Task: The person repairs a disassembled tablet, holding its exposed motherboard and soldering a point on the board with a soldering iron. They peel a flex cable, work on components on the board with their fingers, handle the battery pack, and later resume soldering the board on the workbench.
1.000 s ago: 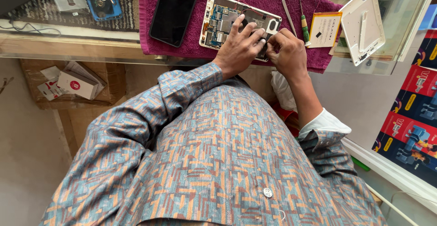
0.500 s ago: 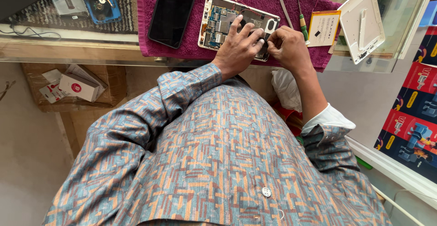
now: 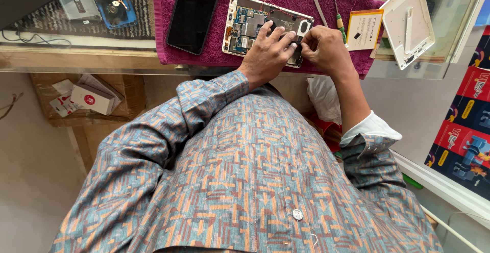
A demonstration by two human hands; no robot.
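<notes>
Little has moved since the earlier frames: both hands stay over the same corner of the opened tablet [image 3: 265,27], framing nudged slightly.

Head view: left hand [image 3: 268,54] lies flat on the board, fingers spread and pressing, likely steadying it. Right hand [image 3: 324,49] has fingers curled and pinched at the near edge; what they pinch, can't tell. Tablet lies on the maroon towel [image 3: 219,54], probably for padding and grip. Within reach: black screen panel [image 3: 194,13] to its left, green-handled screwdriver [image 3: 339,21], battery pack [image 3: 364,29] and white back cover [image 3: 408,21] to its right.

Bright, even light, soft shadows, sharp focus, with wide-angle bending at the edges.
</notes>
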